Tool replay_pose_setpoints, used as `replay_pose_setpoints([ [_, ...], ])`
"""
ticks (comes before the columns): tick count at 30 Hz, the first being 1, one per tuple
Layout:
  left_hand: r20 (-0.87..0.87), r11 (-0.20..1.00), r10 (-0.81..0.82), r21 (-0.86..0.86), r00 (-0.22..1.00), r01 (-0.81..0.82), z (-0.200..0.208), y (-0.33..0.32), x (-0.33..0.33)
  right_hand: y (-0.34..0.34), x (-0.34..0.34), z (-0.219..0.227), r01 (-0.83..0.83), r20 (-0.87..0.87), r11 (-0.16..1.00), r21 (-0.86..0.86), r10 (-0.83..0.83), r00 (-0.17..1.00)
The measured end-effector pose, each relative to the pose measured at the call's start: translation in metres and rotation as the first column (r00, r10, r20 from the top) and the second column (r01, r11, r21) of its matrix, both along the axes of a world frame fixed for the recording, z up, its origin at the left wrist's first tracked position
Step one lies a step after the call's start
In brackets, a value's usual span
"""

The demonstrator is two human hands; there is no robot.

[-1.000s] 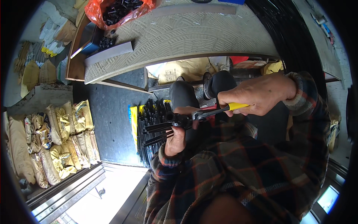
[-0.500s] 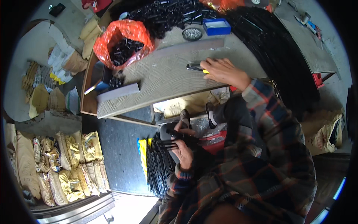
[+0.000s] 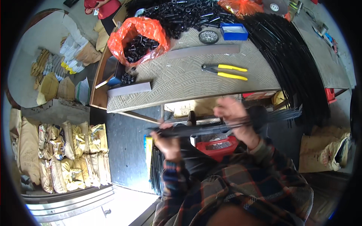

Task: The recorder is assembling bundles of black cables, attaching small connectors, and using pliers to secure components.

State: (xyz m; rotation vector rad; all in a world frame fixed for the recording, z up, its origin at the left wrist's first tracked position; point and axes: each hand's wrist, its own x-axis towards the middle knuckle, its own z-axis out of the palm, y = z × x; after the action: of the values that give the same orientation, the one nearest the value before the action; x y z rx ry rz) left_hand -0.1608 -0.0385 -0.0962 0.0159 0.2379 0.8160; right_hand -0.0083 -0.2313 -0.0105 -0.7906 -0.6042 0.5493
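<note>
A bundle of thin black rods [image 3: 200, 130] lies level across my lap, smeared by motion. My left hand [image 3: 167, 145] is closed round its left end. Farther right, my right hand [image 3: 235, 118] is at the bundle, its raised fingers too blurred to tell whether they grip. On the table beyond my hands rest yellow-handled pliers [image 3: 233, 67], touched by neither hand. More thin black rods [image 3: 156, 171] stand upright beside my left forearm.
The patterned table [image 3: 177, 84] carries an orange bag [image 3: 160, 26] of black parts, a blue box [image 3: 233, 33], a round dish [image 3: 208, 37] and flat grey strips. A long black rod heap [image 3: 290, 52] hangs over its right edge. Below sits a red container [image 3: 217, 150].
The pliers have left my right hand and now lie on the table. That hand has come down to the rods on my lap. The bundle now stretches sideways between both hands.
</note>
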Motion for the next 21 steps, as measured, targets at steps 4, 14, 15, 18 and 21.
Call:
replay_pose_setpoints([
  [4,-0.744,0.601,-0.375,0.259,0.553,0.756,0.031,-0.082,0.020,0.011,0.026,0.003,-0.112,0.289,0.952,0.284,0.026,0.957],
  [14,-0.415,0.165,0.376,0.910,0.829,0.380,0.113,-0.077,0.017,0.024,-0.029,-0.061,-0.330,0.157,0.712,-0.620,0.524,0.837],
  [15,-0.416,0.209,0.372,0.908,0.830,0.362,0.111,-0.080,0.019,0.022,-0.031,-0.052,-0.342,0.098,0.837,-0.426,0.419,0.903],
  [18,-0.310,0.327,0.362,0.926,0.879,0.191,0.119,-0.093,0.032,0.020,-0.017,-0.026,-0.325,0.016,0.944,-0.055,0.326,0.945],
  [21,-0.381,0.434,0.422,0.882,0.823,0.186,0.120,-0.097,0.036,0.024,-0.005,0.018,-0.208,0.072,0.963,-0.173,0.223,0.972],
])
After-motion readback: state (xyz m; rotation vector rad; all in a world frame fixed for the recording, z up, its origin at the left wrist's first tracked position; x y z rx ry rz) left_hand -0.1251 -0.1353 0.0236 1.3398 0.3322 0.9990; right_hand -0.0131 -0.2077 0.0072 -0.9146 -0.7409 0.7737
